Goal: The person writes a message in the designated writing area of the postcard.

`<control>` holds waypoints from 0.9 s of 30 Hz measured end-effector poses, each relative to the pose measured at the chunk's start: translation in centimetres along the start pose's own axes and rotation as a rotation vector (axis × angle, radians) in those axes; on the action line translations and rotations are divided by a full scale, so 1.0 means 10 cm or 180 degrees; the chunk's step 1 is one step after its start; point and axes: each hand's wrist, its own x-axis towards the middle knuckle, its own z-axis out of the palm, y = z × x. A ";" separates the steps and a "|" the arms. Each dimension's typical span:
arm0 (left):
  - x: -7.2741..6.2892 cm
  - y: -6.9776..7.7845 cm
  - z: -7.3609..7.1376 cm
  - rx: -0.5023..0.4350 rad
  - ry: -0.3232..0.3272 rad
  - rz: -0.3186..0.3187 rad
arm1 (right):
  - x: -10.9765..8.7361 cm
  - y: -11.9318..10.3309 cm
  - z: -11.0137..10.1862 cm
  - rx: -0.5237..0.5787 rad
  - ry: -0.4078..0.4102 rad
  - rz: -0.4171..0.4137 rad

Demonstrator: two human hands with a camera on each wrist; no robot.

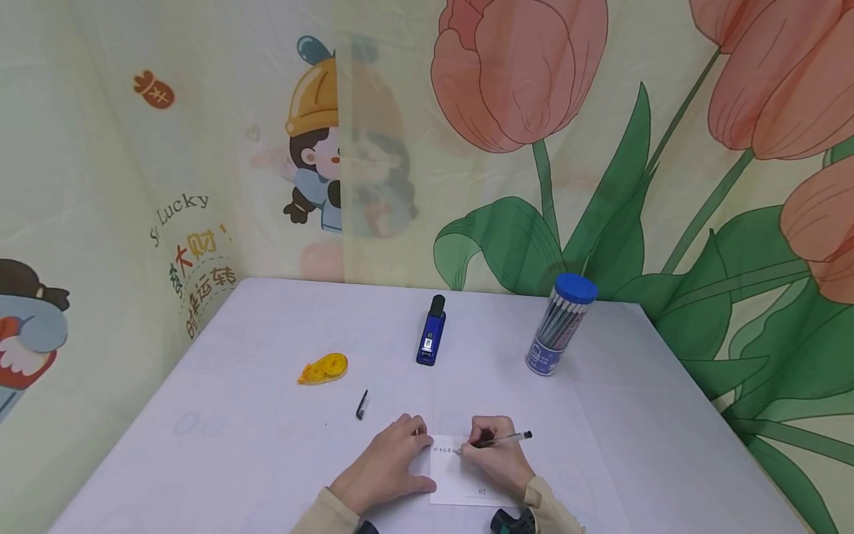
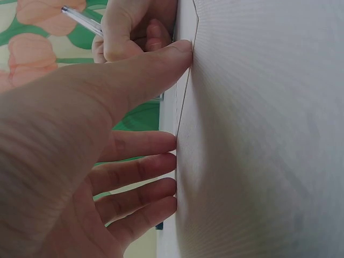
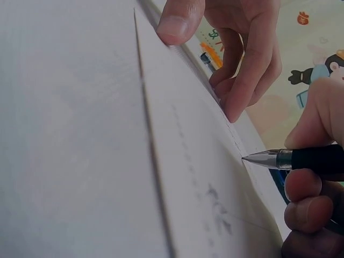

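A small white card (image 1: 460, 482) lies at the table's near side, with a short line of dark handwriting near its top. My right hand (image 1: 499, 458) pinches a clear-barrelled pen (image 1: 514, 437) with a dark grip, its tip on the card at the end of the writing. In the right wrist view the metal pen tip (image 3: 258, 159) meets the paper. My left hand (image 1: 394, 463) rests at the card's left edge, thumb and fingertips spread and touching down, as the left wrist view shows with its fingers (image 2: 145, 185) extended.
A black pen cap (image 1: 362, 405) lies beyond the left hand. Farther back are a yellow correction tape (image 1: 323, 368), a blue stapler (image 1: 431, 331) and a clear tub of pencils (image 1: 560, 324) with a blue lid. A printed curtain hangs behind the white table (image 1: 267, 445).
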 end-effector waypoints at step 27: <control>0.00 0.00 0.00 -0.0001 -0.0012 -0.0013 | -0.01 0.02 0.00 0.0067 -0.0027 -0.0044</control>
